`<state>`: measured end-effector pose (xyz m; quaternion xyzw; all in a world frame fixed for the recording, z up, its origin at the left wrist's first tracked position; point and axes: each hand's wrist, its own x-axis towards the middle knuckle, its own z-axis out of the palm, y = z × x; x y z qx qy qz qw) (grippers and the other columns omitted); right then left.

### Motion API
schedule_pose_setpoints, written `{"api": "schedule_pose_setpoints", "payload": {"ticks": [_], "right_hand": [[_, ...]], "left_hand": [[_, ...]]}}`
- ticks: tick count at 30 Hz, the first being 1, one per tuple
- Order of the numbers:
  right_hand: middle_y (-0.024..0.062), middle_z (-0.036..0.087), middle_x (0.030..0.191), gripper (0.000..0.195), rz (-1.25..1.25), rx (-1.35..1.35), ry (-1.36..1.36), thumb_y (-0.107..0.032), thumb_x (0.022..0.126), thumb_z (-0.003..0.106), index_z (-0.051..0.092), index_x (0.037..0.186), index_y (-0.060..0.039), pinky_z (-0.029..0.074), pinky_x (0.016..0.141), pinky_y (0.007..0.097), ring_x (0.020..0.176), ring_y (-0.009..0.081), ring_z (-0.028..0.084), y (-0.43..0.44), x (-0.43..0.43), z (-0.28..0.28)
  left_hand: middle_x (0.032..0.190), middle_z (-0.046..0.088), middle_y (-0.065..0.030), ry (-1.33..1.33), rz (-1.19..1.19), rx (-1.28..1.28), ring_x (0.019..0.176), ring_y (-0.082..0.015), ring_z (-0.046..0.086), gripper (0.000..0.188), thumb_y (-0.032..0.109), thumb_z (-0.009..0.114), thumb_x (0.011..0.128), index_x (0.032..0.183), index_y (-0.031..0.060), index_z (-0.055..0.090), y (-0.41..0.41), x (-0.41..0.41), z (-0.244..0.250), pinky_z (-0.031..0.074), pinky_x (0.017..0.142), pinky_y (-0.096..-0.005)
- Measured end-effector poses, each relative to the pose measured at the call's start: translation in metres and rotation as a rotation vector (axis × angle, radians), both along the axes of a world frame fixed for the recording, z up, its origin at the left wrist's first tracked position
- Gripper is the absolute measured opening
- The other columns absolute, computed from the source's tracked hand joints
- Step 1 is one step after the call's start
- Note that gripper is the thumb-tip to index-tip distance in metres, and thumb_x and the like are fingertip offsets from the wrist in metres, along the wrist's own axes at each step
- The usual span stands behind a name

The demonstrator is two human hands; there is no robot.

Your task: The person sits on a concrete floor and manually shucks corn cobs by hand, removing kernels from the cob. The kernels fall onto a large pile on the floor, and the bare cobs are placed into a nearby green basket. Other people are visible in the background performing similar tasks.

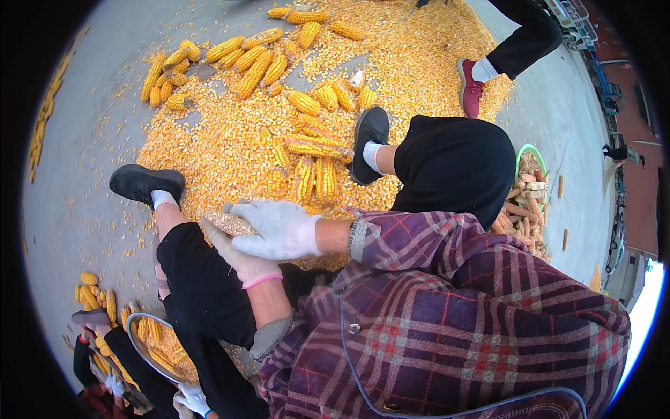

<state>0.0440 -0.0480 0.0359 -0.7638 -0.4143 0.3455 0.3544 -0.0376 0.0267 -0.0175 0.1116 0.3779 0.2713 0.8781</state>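
Both my hands wear pale knit work gloves and meet around a mostly bare corncob (230,222) above my lap. My left hand (241,256), with a pink-edged cuff, supports the cob from below. My right hand (280,229) lies over its near end, thumb and fingers closed about it, hiding part of it. Beyond my hands, between my black shoes, spreads a thick layer of loose corn kernels (220,141). Several ears of corn (319,146) lie on that layer close to my hands, some partly stripped.
More ears (256,70) lie further out. At right stands a green-rimmed basket (529,149) heaped with bare cobs (523,209). A metal basin (137,340) of corn sits lower left, beside co-workers' gloved hands (193,399). Another person's red shoe (471,94) rests by the kernels.
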Motion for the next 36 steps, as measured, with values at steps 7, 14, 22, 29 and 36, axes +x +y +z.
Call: {"api": "schedule_pose_setpoints", "payload": {"ticks": [7, 14, 22, 29, 36], "right_hand": [[0.0272, 0.061, 0.09, 0.059, -0.22, 0.103, 0.54, -0.049, 0.079, 0.049, 0.06, 0.098, 0.0059, 0.046, 0.072, 0.0382, 0.088, 0.0328, 0.061, -0.001, 0.024, -0.03], [0.0275, 0.055, 0.103, 0.055, -0.1, 0.121, 0.048, -0.037, 0.083, 0.048, 0.044, 0.119, 0.0037, 0.042, 0.086, 0.0419, 0.098, 0.0401, 0.054, -0.003, -0.002, -0.013], [0.0288, 0.056, 0.088, 0.045, -0.428, 0.06, 0.348, -0.038, 0.084, 0.047, 0.051, 0.096, 0.0051, 0.043, 0.074, 0.0428, 0.087, 0.0403, 0.056, 0.005, 0.001, -0.026], [0.0196, 0.061, 0.079, 0.044, -0.57, 0.145, 1.058, -0.037, 0.082, 0.05, 0.056, 0.09, 0.0055, 0.046, 0.069, 0.0379, 0.072, 0.0306, 0.06, 0.003, 0.031, -0.041], [0.0256, 0.059, 0.095, 0.048, -0.002, 0.132, 0.076, -0.037, 0.079, 0.051, 0.054, 0.107, 0.0014, 0.044, 0.078, 0.0437, 0.091, 0.0377, 0.057, -0.003, 0.012, -0.01]], "left_hand": [[0.107, 0.057, -0.0097, 0.007, -0.109, -0.017, 0.1, -0.0237, 0.053, 0.047, 0.05, 0.047, 0.086, 0.104, 0.0075, 0.055, 0.005, 0.011, 0.01, 0.041, 0.091, -0.0411], [0.097, 0.058, -0.0084, -0.112, -0.112, -0.073, 0.089, -0.0235, 0.056, 0.037, 0.04, 0.047, 0.09, 0.105, 0.0078, 0.056, 0.001, 0.009, 0.014, 0.045, 0.082, -0.0376], [0.078, 0.052, -0.0033, 0.49, -0.022, 0.534, 0.073, -0.0122, 0.048, 0.028, 0.029, 0.045, 0.092, 0.083, 0.0042, 0.054, -0.009, 0.021, 0.005, 0.039, 0.067, -0.028], [0.075, 0.052, -0.0066, 0.302, -0.1, 0.542, 0.069, -0.0169, 0.051, 0.034, 0.033, 0.046, 0.091, 0.079, 0.0024, 0.051, -0.006, 0.01, 0.016, 0.044, 0.065, -0.0323], [0.103, 0.056, -0.0109, 0.138, 0.02, -0.032, 0.098, -0.0278, 0.054, 0.046, 0.049, 0.046, 0.086, 0.101, 0.0058, 0.052, 0.02, 0.004, 0.015, 0.039, 0.092, -0.0433]]}}
